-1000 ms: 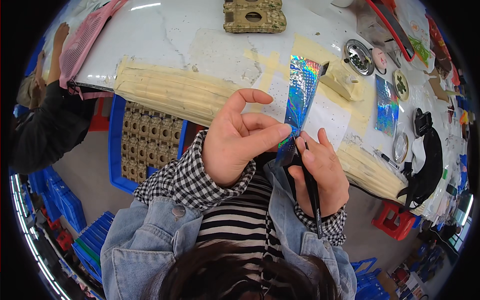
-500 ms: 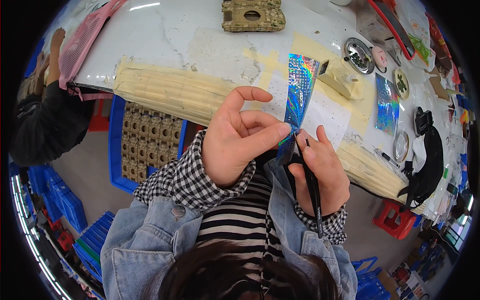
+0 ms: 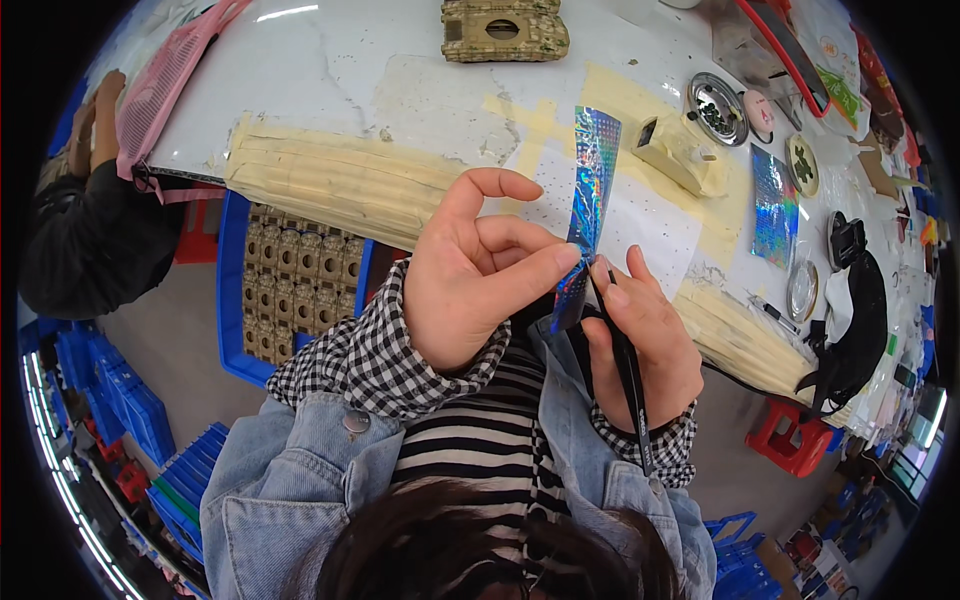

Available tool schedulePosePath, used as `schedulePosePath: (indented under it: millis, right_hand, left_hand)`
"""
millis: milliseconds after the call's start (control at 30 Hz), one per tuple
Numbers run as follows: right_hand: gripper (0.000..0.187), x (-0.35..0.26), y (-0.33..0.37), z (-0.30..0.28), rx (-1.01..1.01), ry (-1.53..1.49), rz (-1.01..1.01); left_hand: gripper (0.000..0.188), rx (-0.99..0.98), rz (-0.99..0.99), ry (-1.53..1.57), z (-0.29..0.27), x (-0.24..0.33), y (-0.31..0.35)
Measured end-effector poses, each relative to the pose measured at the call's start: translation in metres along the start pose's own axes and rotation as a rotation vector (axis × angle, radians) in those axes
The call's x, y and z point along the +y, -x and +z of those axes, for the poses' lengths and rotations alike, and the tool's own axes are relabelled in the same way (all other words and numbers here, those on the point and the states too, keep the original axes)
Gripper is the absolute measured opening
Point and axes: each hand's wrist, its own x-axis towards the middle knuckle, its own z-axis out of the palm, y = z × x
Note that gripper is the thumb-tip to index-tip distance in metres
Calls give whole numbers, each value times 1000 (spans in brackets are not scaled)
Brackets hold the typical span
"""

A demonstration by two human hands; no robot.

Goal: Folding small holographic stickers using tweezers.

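Holographic strip (image 3: 597,160): middle partly hidden by fingertips; held between both hands, near white paper (image 3: 655,235); shimmering blue with rainbow glints, thin, glossy
Left hand (image 3: 480,275): clamped on the strip
Right hand (image 3: 655,340): closed around black tweezers (image 3: 629,380), tips hard to make out
Camouflaged model hull (image 3: 475,30): cut off above; round hole, moulded ridges

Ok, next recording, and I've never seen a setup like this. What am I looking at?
No machine here, just a person's bare hands. The camera is worn on the head, looking down through a fisheye lens, so straight edges bend. The left hand pinches a shiny blue strip; the right hand holds a slim black tool. On the table are a camouflage-patterned part, white paper and another shiny sheet. A blue crate at left holds similar parts.
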Motion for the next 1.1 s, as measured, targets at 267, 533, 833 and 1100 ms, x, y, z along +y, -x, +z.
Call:
schedulePosePath:
  millis: [267, 533, 833, 1100]
  right_hand:
    - [39, 1, 0, 0, 3, -9, 9]
    - [39, 2, 0, 1, 15, -43, 23]
    - [42, 1, 1, 1, 13, -50, 48]
    - [42, 1, 0, 1, 15, -42, 46]
  left_hand:
    - [47, 12, -13, -8, 0, 1, -1]
    - [47, 7, -18, 20, -1, 1, -2]
    - [47, 3, -11, 14, -1, 0, -1]
    - [46, 1, -1, 0, 0, 1, 0]
